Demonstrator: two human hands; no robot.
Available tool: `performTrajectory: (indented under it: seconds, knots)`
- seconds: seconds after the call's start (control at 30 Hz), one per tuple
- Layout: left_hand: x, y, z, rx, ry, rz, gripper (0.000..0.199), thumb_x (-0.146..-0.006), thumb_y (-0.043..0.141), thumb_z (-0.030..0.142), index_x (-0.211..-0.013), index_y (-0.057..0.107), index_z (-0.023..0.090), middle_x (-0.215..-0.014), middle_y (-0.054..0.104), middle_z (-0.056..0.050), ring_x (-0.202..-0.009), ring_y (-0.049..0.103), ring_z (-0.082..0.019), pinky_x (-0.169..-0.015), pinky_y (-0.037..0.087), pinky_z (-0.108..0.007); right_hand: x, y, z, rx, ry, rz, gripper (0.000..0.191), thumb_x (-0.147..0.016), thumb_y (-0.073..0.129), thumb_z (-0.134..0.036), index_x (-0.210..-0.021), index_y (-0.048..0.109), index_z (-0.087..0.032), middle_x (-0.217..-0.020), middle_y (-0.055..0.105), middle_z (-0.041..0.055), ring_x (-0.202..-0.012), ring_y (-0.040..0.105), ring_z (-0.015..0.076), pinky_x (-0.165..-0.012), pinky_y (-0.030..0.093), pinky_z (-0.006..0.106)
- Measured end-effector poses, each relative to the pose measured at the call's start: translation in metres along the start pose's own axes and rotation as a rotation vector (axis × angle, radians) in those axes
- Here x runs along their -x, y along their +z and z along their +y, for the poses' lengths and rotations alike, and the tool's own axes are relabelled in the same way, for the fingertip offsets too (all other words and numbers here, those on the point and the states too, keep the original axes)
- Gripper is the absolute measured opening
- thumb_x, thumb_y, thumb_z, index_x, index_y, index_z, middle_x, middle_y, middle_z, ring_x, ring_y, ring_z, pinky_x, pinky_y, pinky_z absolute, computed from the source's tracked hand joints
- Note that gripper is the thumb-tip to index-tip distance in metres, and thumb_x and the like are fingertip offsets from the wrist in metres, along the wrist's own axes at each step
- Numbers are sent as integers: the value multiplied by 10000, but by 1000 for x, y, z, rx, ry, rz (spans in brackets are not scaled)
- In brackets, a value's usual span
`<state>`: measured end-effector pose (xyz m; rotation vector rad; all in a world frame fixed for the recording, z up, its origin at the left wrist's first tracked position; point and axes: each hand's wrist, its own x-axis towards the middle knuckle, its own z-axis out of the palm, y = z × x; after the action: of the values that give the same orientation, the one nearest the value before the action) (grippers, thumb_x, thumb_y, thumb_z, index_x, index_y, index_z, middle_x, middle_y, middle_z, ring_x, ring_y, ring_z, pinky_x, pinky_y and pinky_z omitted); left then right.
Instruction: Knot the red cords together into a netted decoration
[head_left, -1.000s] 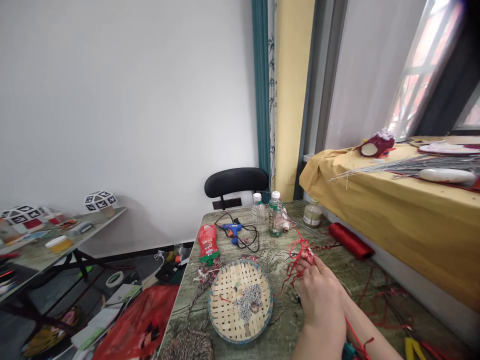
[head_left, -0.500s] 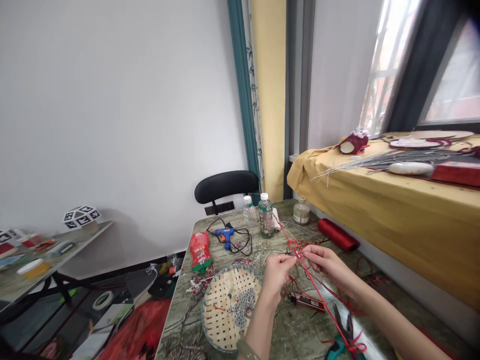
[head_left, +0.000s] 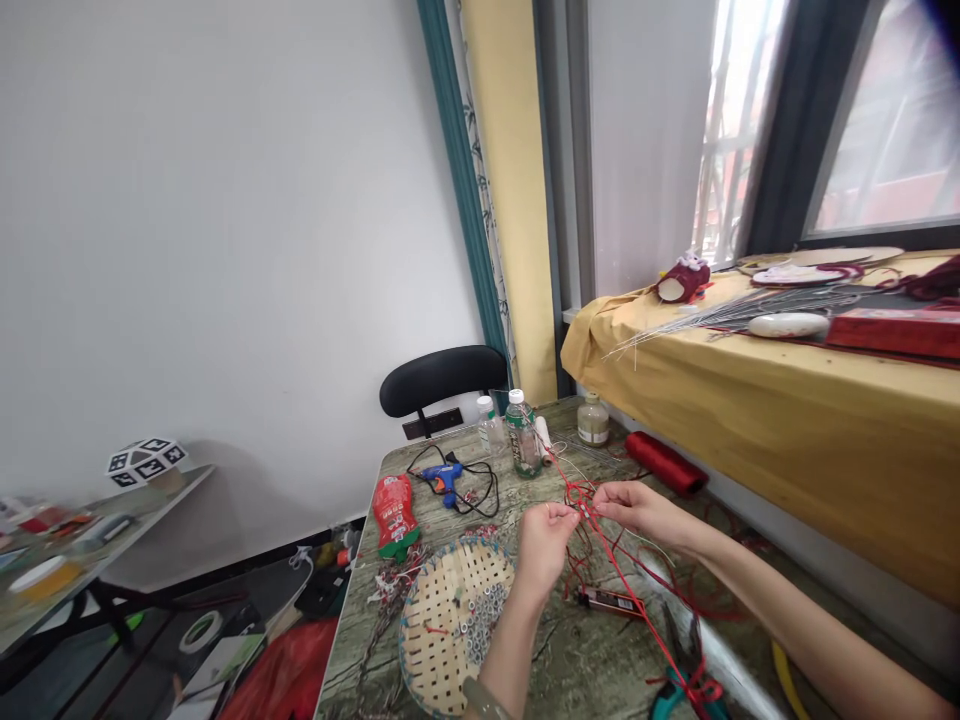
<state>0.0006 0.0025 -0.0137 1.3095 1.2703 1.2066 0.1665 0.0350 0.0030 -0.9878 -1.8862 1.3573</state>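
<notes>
A red cord (head_left: 628, 582) runs taut across the table, from beside the green-labelled bottle (head_left: 523, 440) down to the teal-handled pliers (head_left: 681, 668), where it is looped. My left hand (head_left: 547, 540) pinches the cord near its knotted middle, thumb against finger. Just to the right, my right hand (head_left: 637, 512) is closed in a pinch on the cord too. A tiny whitish piece shows between the fingertips; I cannot make out what it is. Left of my left forearm lies a round woven basket (head_left: 429, 640) holding several small metal nuts (head_left: 484, 620).
A blue glue gun (head_left: 448, 478) with black cable and a red pouch (head_left: 396, 510) lie at the left. A small jar (head_left: 592, 420) and a red thread spool (head_left: 666, 463) sit at the back right. A small box (head_left: 611, 602) lies below my hands. Behind stands a black chair (head_left: 442, 380).
The view has swung slightly to the right, so the scene sits further left. My hands stay pinched at the cord's middle, with only a slight shift of the fingers.
</notes>
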Motion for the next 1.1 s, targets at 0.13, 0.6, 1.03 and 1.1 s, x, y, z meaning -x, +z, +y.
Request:
performTrajectory:
  seconds: [0.13, 0.6, 1.03, 1.1]
  knots:
    - [-2, 2, -3, -6, 36, 36, 243, -642, 577, 322, -692, 633, 91, -524, 550, -20, -464, 390, -81, -465, 266, -203, 0, -5, -3, -32, -1, -28, 312, -708, 525, -457, -679, 490, -148, -553, 349, -58, -485, 247, 65, -447, 173, 206]
    - [11, 2, -5, 237, -213, -42, 305, -618, 578, 408, -710, 559, 118, -383, 462, 38, -300, 281, -37, -340, 142, -182, 4, -1, 12, -58, 126, 4, 333, -706, 530, -457, -769, 552, -130, -482, 437, -47, -404, 264, 47, -400, 161, 198]
    - [29, -1, -6, 77, -25, 306, 248, -665, 553, 378, -795, 526, 168, -620, 541, 16, -354, 362, -50, -366, 250, -193, 30, 20, 3, 232, -63, 382, 242, -726, 509, -388, -854, 572, -192, -763, 590, 23, -585, 485, 140, -550, 383, 248]
    - [32, 0, -2, 17, 13, 329, 219, -674, 554, 352, -805, 547, 177, -560, 516, 21, -408, 400, -80, -406, 275, -199, 26, 25, 1, 242, -79, 394, 218, -711, 531, -364, -839, 578, -194, -815, 598, 31, -605, 499, 143, -572, 394, 251]
